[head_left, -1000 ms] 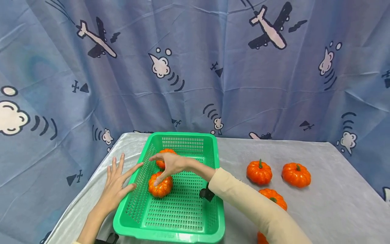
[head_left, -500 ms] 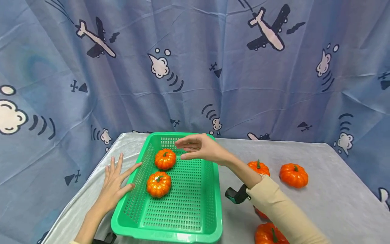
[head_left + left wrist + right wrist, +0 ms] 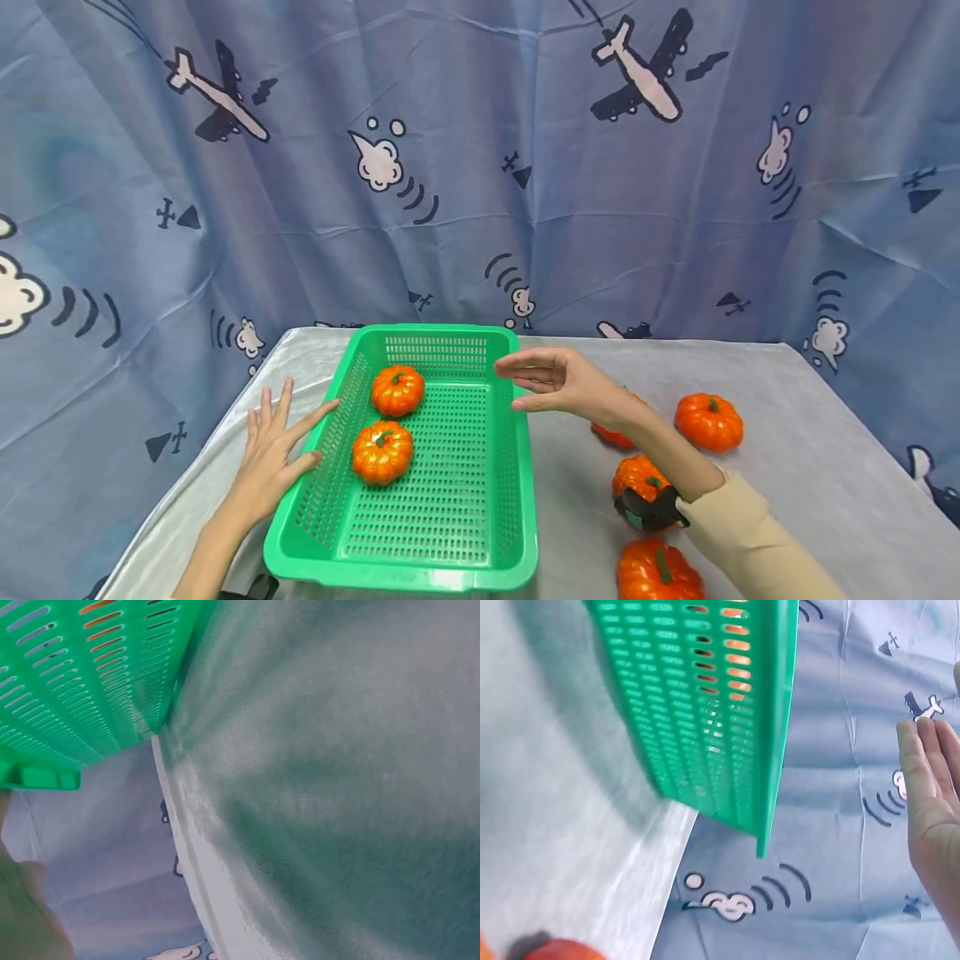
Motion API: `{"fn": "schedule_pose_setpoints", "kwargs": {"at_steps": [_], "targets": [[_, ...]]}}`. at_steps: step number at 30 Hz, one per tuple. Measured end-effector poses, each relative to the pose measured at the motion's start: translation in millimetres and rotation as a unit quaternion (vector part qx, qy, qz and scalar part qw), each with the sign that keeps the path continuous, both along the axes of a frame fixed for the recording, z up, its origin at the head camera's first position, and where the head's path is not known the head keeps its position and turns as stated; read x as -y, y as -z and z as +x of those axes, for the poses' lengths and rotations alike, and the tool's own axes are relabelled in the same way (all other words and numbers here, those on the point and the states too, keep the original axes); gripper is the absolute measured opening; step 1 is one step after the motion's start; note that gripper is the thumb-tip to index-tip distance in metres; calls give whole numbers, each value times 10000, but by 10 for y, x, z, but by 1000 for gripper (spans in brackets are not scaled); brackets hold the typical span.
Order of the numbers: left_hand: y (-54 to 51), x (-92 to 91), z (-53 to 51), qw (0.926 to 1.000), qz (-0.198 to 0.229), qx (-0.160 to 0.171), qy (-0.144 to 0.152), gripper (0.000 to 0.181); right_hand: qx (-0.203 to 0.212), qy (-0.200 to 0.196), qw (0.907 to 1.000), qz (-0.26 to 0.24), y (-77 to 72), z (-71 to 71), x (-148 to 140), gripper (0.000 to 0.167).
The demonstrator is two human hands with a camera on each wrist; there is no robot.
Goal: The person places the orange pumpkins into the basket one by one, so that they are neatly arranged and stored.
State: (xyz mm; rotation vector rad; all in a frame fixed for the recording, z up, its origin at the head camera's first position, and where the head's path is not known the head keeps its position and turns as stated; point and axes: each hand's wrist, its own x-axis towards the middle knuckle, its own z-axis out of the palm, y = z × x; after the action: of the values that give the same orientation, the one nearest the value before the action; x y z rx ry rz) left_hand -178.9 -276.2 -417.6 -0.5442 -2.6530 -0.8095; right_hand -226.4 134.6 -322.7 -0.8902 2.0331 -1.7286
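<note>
Left of right grip point(image 3: 566, 387) — two pumpkins point(image 3: 382, 452) in green basket point(image 3: 401, 575)

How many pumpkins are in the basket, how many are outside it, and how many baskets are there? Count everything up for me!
Pumpkins inside: 2
Pumpkins outside: 4 (two partly covered)
Green basket: 1
Total: 7
</note>
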Motion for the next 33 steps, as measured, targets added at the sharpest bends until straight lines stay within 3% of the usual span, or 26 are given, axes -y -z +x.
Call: {"fn": "schedule_pose_setpoints", "kwargs": {"at_steps": [10,18,25,33], "targets": [[-9,3,9,10000,28,-14,20,58,-13,-4,9997,-238,119,196,-290,58],[-18,-1,14,10000,63,-4,25,60,-374,-547,9966,-498,265,368,-498,55],[-31,10,7,9999,110,31,5,59,-457,-736,9944,-603,402,540,-745,55],[-18,3,9,9997,219,113,81,59,-147,-336,9973,-630,559,740,-1257,59]]}}
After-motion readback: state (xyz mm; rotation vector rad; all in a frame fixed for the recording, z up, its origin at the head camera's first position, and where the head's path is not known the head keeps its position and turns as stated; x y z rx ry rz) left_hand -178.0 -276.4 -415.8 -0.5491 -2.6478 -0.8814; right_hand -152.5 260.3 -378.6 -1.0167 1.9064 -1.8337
